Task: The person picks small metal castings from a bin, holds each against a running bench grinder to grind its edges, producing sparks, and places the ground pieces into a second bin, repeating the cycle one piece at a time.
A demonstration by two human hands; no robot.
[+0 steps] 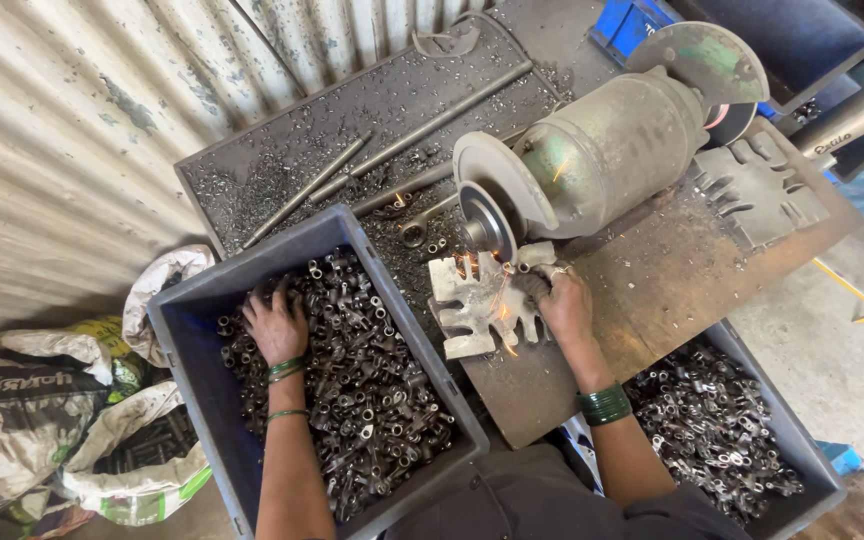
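My left hand [276,324] reaches into a dark plastic crate [184,322] full of small metal parts [372,390], fingers spread over them. My right hand [559,300] presses a small metal piece against the spinning wheel [487,222] of a bench grinder [602,150]. Sparks fly over the notched metal rest plate [472,300] below the wheel. Both wrists wear green bangles.
A second crate of metal parts [712,425] sits at the lower right. Long steel rods [422,125] lie on the filings-covered bench behind the grinder. Sacks [42,420] are piled at the left by a corrugated metal wall. Blue bins [632,22] stand at the top.
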